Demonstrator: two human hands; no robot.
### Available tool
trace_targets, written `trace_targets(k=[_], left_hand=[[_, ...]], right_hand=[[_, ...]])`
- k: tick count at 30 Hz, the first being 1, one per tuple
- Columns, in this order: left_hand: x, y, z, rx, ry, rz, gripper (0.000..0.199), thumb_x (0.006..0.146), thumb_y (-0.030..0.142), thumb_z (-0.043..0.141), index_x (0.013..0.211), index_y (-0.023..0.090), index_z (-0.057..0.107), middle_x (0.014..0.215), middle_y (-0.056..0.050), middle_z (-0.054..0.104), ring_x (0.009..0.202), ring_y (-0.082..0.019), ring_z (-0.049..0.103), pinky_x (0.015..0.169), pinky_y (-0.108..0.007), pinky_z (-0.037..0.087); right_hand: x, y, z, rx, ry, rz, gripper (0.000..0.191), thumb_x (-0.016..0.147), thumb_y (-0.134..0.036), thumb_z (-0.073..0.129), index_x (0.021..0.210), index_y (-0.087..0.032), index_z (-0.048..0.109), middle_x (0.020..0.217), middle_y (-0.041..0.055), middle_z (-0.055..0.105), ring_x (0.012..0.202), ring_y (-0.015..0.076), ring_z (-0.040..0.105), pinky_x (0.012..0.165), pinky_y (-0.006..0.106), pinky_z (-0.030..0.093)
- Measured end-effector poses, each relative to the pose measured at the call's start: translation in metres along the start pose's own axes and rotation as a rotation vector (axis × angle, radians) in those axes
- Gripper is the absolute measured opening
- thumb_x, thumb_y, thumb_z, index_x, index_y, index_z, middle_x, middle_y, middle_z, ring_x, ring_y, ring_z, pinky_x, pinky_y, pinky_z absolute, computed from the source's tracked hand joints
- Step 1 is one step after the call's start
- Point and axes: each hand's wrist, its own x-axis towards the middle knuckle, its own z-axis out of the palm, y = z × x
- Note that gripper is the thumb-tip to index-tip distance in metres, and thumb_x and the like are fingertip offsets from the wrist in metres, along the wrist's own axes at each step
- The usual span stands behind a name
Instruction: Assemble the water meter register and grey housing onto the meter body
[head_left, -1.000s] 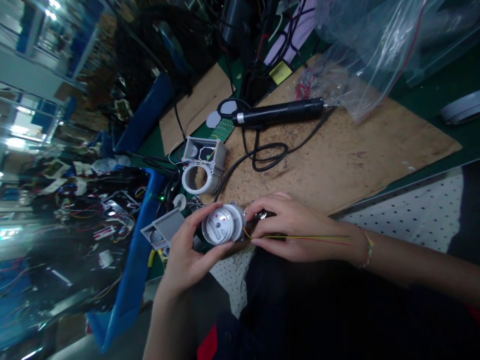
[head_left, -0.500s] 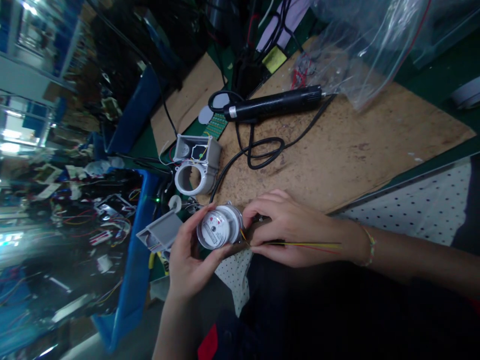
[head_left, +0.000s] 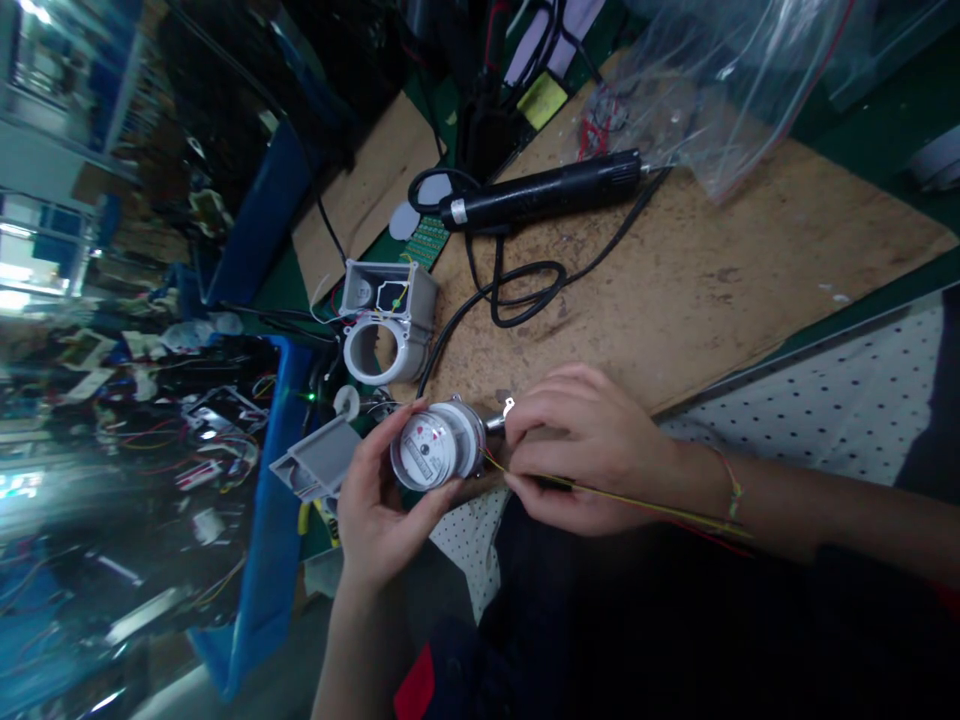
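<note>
My left hand (head_left: 386, 505) is closed around a round meter (head_left: 431, 450), thumb and fingers on opposite sides of its rim. The meter has a white face with a number window and small red marks, and a clear cover. Thin yellow, red and dark wires (head_left: 637, 497) come out of its right side. Beside it, my right hand (head_left: 581, 450) has its fingers pinched together on these wires, whose loose ends trail over the wrist. A shiny metal piece (head_left: 496, 424) shows between the meter and the right fingertips; its far end is hidden.
A grey two-part housing (head_left: 390, 325) stands behind the meter, and a grey cover (head_left: 319, 460) lies left. On the brown board (head_left: 675, 300) lies a black electric screwdriver (head_left: 547, 192) with a looped cable. A clear plastic bag (head_left: 712, 100) and a blue bin (head_left: 262, 540) flank the area.
My right hand has drawn slightly right, away from the meter, exposing the metal piece. The wires now reach farther past the wrist. The left hand still holds the meter.
</note>
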Motion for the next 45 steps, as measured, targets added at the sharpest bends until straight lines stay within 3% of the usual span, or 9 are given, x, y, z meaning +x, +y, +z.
trace_targets(k=[7,12,20,29,35,40,45], left_hand=[[-0.001,-0.008,0.005,-0.039,0.026,0.047,0.079,0.073,0.026,0.085,0.145,0.024,0.05,0.14,-0.013,0.06,0.129,-0.034,0.059,0.11,-0.054,0.05],[-0.002,-0.011,0.007,-0.081,0.051,0.071,0.081,0.071,0.025,0.087,0.145,0.024,0.051,0.14,-0.012,0.061,0.128,-0.033,0.06,0.111,-0.051,0.049],[-0.002,-0.009,0.011,-0.104,0.09,0.084,0.08,0.072,0.022,0.086,0.145,0.023,0.053,0.139,-0.012,0.061,0.13,-0.032,0.059,0.113,-0.049,0.047],[-0.004,-0.01,0.012,-0.083,0.113,0.081,0.078,0.069,0.026,0.089,0.139,0.022,0.055,0.135,-0.013,0.063,0.126,-0.034,0.061,0.109,-0.054,0.049],[0.0,-0.01,0.005,-0.118,0.037,0.06,0.08,0.067,0.024,0.089,0.137,0.023,0.051,0.137,-0.015,0.062,0.128,-0.035,0.061,0.107,-0.056,0.051],[0.001,-0.009,-0.002,-0.027,-0.016,0.047,0.082,0.065,0.026,0.091,0.137,0.023,0.051,0.135,-0.015,0.063,0.125,-0.036,0.063,0.104,-0.054,0.053],[0.005,-0.011,-0.01,-0.002,-0.076,0.05,0.085,0.065,0.026,0.092,0.138,0.025,0.05,0.137,-0.015,0.062,0.125,-0.036,0.063,0.103,-0.055,0.054]], right_hand=[[-0.006,-0.008,0.012,-0.081,0.147,0.148,0.017,0.091,-0.039,0.068,0.1,-0.026,0.074,0.107,0.0022,0.069,0.102,0.0205,0.062,0.088,0.037,0.044],[-0.008,-0.011,0.018,-0.063,0.205,0.165,0.008,0.092,-0.029,0.069,0.096,-0.025,0.075,0.11,-0.0006,0.071,0.104,0.0185,0.062,0.092,0.036,0.045],[-0.012,-0.023,0.026,0.098,0.197,0.294,0.002,0.092,-0.027,0.073,0.093,-0.026,0.075,0.105,-0.0031,0.071,0.115,0.0176,0.058,0.103,0.036,0.039],[-0.014,-0.02,0.027,0.1,0.159,0.248,0.003,0.091,-0.025,0.073,0.088,-0.023,0.074,0.104,-0.0023,0.07,0.115,0.0183,0.057,0.104,0.038,0.038],[-0.01,-0.015,0.021,0.107,0.1,0.218,0.003,0.091,-0.023,0.07,0.089,-0.023,0.072,0.107,-0.0032,0.07,0.117,0.0188,0.056,0.106,0.04,0.037],[-0.005,-0.013,0.017,0.126,0.087,0.253,0.002,0.089,-0.02,0.069,0.09,-0.02,0.07,0.115,0.0019,0.067,0.121,0.0197,0.057,0.109,0.04,0.036],[0.0,-0.012,0.013,0.198,0.043,0.323,0.003,0.091,-0.019,0.067,0.091,-0.018,0.069,0.12,0.0046,0.063,0.114,0.0181,0.059,0.1,0.035,0.044]])
